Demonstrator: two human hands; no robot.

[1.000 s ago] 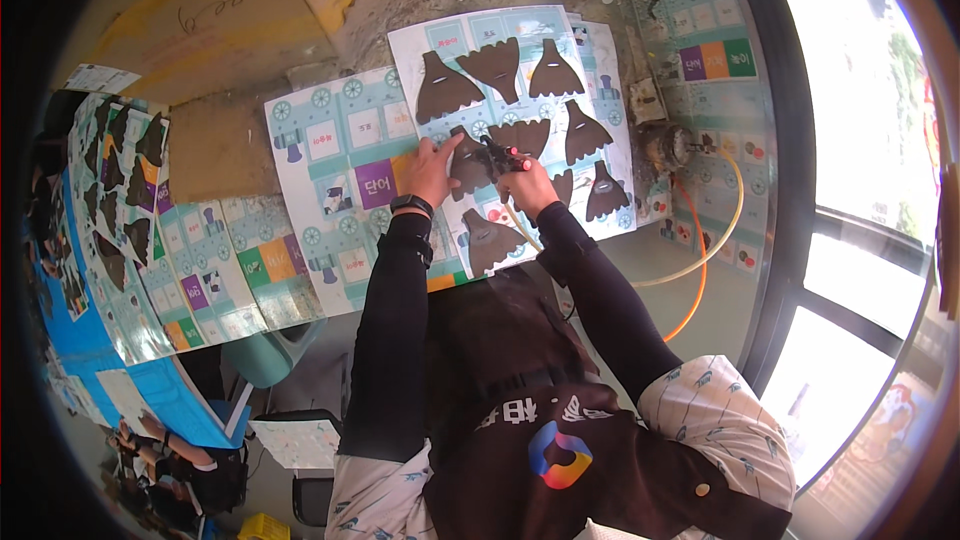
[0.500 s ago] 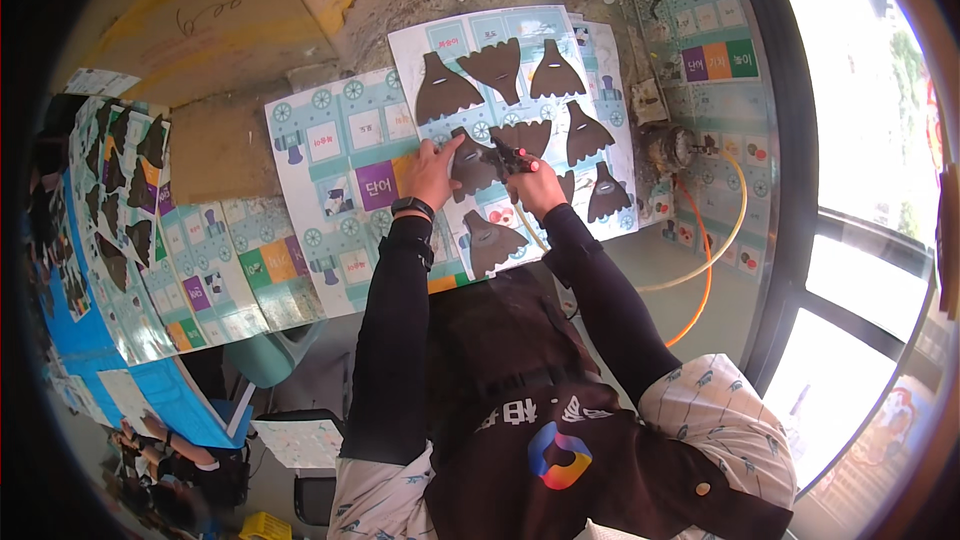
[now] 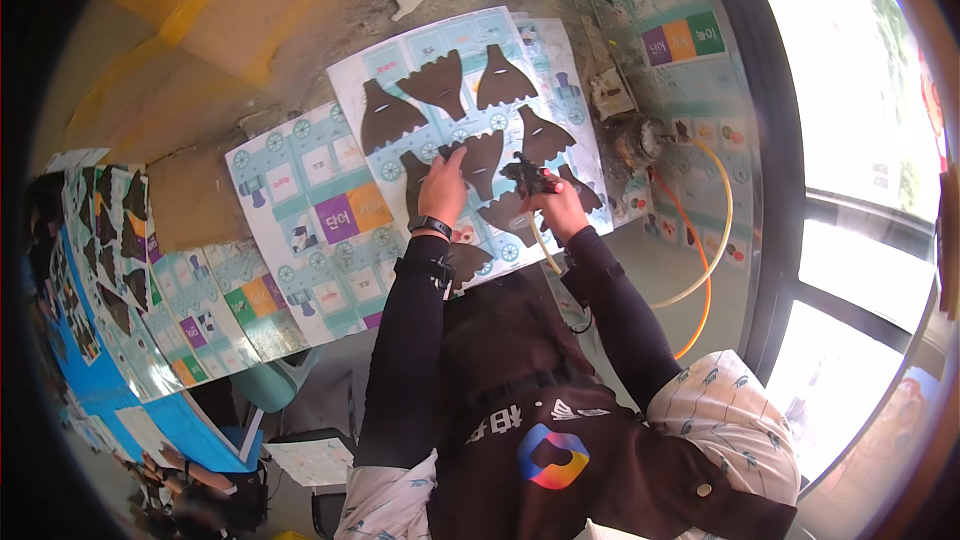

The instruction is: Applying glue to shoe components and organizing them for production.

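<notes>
My right hand [image 3: 562, 208] is closed around a small dark spray gun [image 3: 528, 178], which has a pale yellow hose. The gun sits just above a printed sheet [image 3: 385, 210], to the right of a dark scalloped cutout [image 3: 484, 162]. My left hand [image 3: 443, 188] lies with its fingers stretched out, fingertips at the left edge of that cutout. Several similar dark brown, flared cutouts, such as one at the upper left [image 3: 388, 118], are spread over the sheet in rows. Part of the cutout beneath the gun is hidden.
A metal fitting [image 3: 635, 140] at the right edge of the table joins yellow and orange hoses [image 3: 705, 285]. Cardboard [image 3: 210, 50] covers the far left. More cutouts [image 3: 105, 230] lie on sheets at left. A person's arm [image 3: 200, 475] shows lower left, and a window stands right.
My left hand has shifted one cutout to the right along the sheet. The spray gun in my right hand has moved right and slightly nearer to me. The whole view has shifted too.
</notes>
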